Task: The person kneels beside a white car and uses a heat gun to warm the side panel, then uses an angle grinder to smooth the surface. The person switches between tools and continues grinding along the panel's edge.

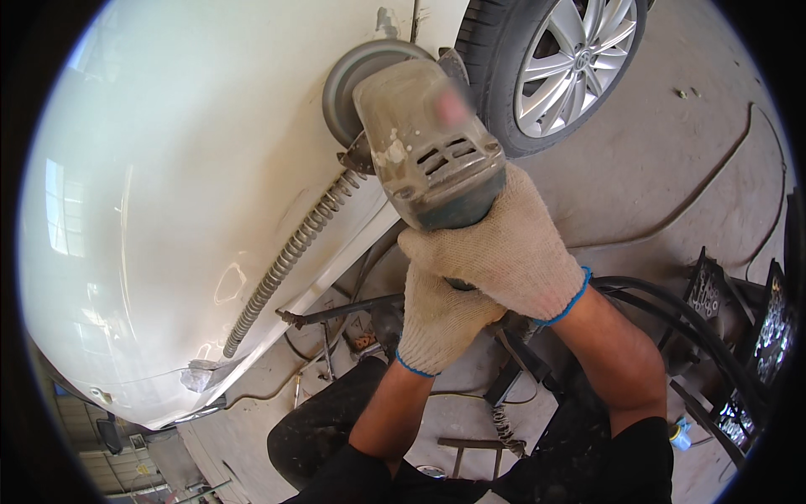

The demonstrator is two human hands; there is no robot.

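This is a vehicle workshop, apparently for bodywork. A large, glossy white car body [168,210] fills the left side, with 1 black-tyred wheel with a silver spoked rim [558,80] at the top. A dusty, grey-cased handheld power tool with a round grey disc [420,139] is at the bodywork. A long, thin, brownish cord [715,175] trails across the bare grey floor [646,181], and thick black hoses [672,304] curve near dark metal frames [768,336] at right.

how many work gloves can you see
2: the right glove, gripping the power tool, and the left glove, lower in the picture, partly covered by the right; no others show.
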